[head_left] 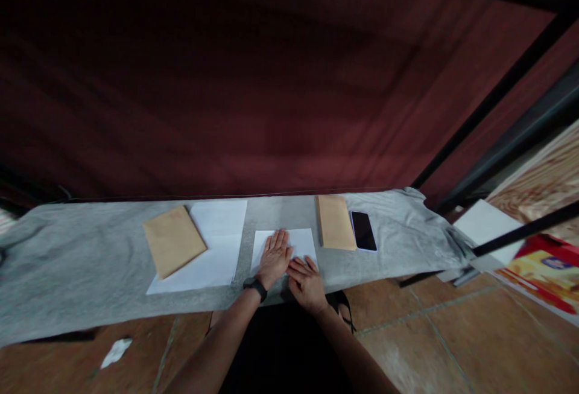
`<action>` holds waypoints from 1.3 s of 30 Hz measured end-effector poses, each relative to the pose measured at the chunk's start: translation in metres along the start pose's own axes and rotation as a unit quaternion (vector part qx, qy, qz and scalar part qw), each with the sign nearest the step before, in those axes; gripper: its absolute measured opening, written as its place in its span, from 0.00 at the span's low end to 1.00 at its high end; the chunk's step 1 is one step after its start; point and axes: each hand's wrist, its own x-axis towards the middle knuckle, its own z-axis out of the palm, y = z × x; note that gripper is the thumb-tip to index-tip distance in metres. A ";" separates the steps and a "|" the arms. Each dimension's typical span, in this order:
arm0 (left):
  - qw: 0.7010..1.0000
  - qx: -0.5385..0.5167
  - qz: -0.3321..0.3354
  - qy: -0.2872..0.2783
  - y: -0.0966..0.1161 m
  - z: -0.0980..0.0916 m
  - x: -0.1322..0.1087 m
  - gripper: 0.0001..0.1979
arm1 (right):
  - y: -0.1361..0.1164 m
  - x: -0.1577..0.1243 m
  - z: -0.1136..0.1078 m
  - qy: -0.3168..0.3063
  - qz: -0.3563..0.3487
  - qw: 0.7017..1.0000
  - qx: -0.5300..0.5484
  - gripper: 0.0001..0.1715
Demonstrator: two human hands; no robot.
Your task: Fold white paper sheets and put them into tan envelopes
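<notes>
Head view: white rectangular paper [301,242] lies flat; left hand [274,259], right hand [308,285] atop.

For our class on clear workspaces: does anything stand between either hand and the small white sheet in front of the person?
Nothing visible does: the left hand lies on the white sheet, the right hand rests at its near right part. A brown packet and phone lie apart, to the right. Beneath the hands I cannot see.
</notes>
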 end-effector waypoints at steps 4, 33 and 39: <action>0.998 -0.016 0.056 -0.006 -0.008 0.001 -0.033 0.27 | 0.000 0.003 -0.002 0.017 0.025 0.999 0.042 0.21; 0.983 -0.029 0.179 0.013 -0.012 -0.014 -0.103 0.26 | 0.018 0.093 0.011 -0.081 0.052 0.988 -0.119 0.24; 0.983 -0.036 0.179 0.018 -0.012 -0.014 -0.102 0.27 | 0.011 0.086 0.015 -0.077 0.054 0.985 -0.142 0.27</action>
